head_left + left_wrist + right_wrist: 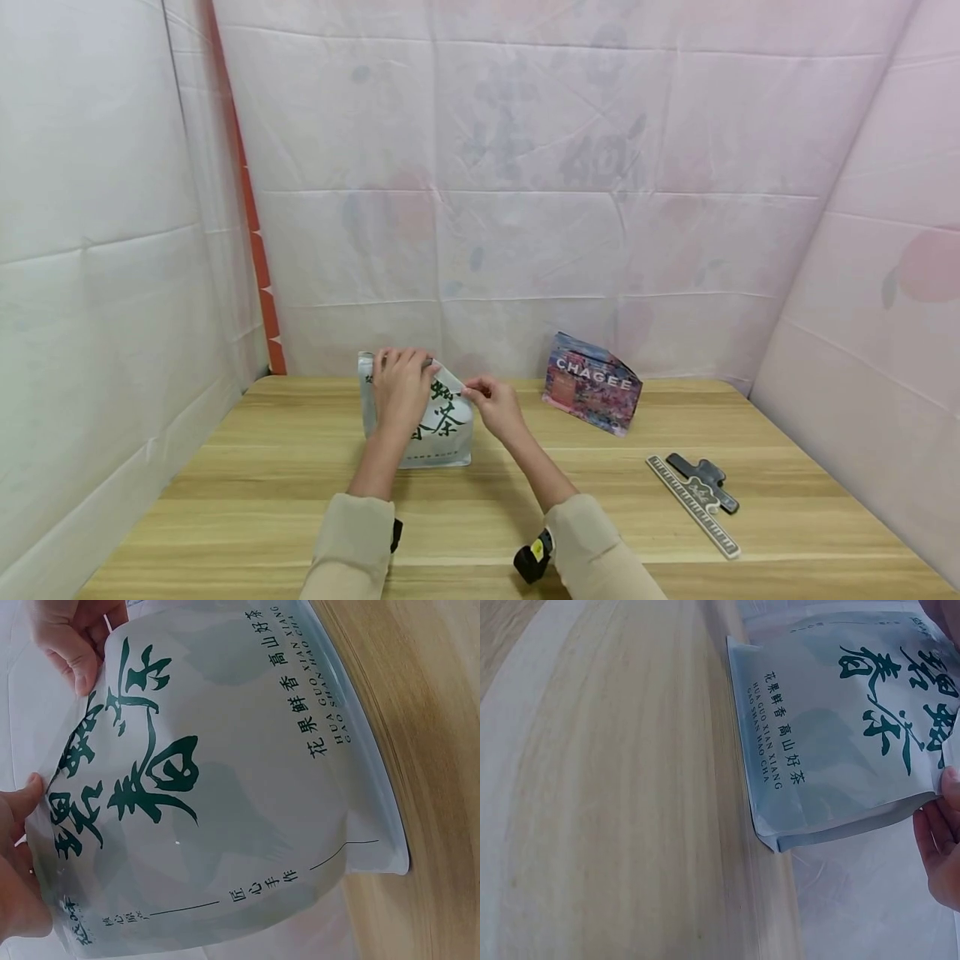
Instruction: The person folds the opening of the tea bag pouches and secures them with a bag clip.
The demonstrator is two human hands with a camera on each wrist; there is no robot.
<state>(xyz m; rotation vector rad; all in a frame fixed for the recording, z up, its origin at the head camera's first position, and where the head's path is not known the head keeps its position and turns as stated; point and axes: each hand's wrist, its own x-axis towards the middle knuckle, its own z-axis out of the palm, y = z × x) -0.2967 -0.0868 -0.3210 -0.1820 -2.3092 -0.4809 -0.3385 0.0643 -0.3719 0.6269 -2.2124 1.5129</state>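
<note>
A pale green-white tea bag (442, 433) with dark green lettering stands upright on the table in front of me. My left hand (401, 383) grips its top edge toward the left, and in the left wrist view that thumb (30, 787) lies against the printed front. With thumb and fingers, my right hand (495, 408) pinches the upper right corner. Between the two hands the top edge slopes down to the right. In the right wrist view the bag's bottom edge meets the wooden table (630, 787). What lies inside the bag is hidden.
Toward the back right stands a colourful bag (588, 387) marked CHAGEE, tilted. Nearer on the right lie a long pale clip (693, 504) with a striped bar and a black clip (712, 475), partly overlapping. Cloth walls (525, 208) enclose the table's back and sides.
</note>
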